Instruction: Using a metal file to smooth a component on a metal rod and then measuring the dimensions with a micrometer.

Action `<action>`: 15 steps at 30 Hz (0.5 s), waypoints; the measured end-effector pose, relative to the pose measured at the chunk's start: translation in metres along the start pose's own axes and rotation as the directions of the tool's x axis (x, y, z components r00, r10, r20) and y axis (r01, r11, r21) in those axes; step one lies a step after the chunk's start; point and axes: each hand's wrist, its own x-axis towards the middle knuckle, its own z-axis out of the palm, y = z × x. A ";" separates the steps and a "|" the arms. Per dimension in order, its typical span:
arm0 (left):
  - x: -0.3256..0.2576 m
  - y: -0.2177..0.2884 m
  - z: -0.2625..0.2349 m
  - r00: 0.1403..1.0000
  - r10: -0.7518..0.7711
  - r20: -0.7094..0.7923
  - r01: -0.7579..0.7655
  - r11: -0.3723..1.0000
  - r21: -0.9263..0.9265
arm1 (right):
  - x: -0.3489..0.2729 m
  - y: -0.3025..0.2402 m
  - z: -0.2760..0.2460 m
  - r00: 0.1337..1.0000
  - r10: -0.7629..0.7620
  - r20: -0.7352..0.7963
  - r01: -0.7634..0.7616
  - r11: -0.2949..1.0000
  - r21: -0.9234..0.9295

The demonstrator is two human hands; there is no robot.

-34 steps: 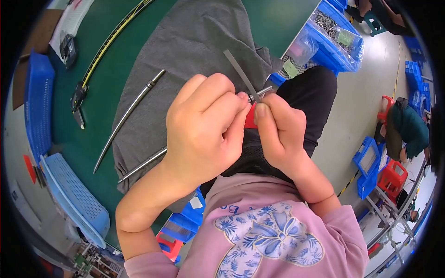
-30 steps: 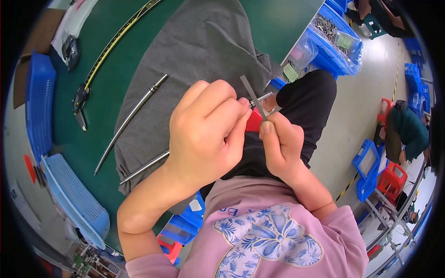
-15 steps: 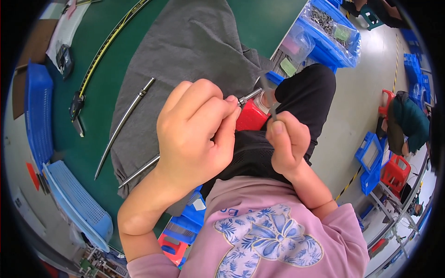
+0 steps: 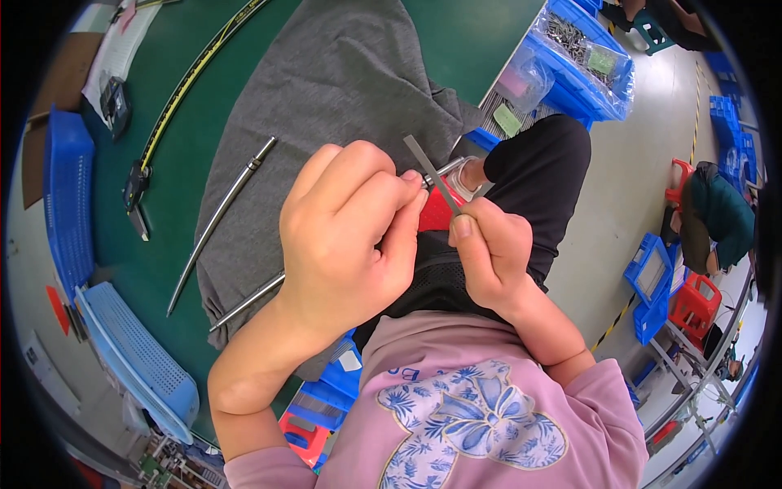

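Observation:
My left hand [image 4: 346, 232] is closed, thumb and fingers pinching a shiny metal rod [image 4: 444, 170] whose end sticks out to the right. Below that wrist, a rod section [image 4: 248, 301] over the cloth lines up with it; my hand hides the stretch between. In my right hand [image 4: 497, 248], a thin flat grey strip [image 4: 430, 173], like a small file, is pinched between thumb and fingers. It slants up to the left and crosses in front of the rod's end; whether they touch I cannot tell. Another tapered metal rod [image 4: 218, 213] lies on the grey cloth [image 4: 326, 73], left of my left hand.
A digital caliper [image 4: 137, 191] lies on the green table [image 4: 171, 244]. Blue perforated baskets [image 4: 138, 350] stand at the left edge. Beyond my knee, a blue bin [image 4: 562, 90] holds small metal parts and plastic bags. A red stool [image 4: 692, 306] and another person [image 4: 717, 212] are far right.
The strip in my right hand has shifted left and now tilts up-left across the rod; before, it was blurred and further right. My left hand has barely moved.

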 end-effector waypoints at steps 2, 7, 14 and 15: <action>0.000 0.000 -0.001 1.000 0.003 0.001 -0.003 1.000 -0.004 | 0.004 -0.001 0.000 1.000 -0.018 -0.012 0.018 0.999 -0.030; 0.000 0.001 -0.002 1.000 -0.010 0.011 0.010 1.000 -0.001 | 0.012 -0.002 0.002 0.999 -0.039 0.004 0.039 0.997 -0.069; 0.000 0.001 -0.001 1.000 0.000 0.011 0.000 1.000 0.007 | 0.023 -0.012 0.005 1.000 0.003 -0.020 -0.004 0.998 -0.055; -0.001 0.000 -0.001 1.000 -0.007 0.015 0.007 1.000 -0.003 | 0.018 -0.010 0.005 1.000 0.002 -0.021 -0.004 0.999 -0.054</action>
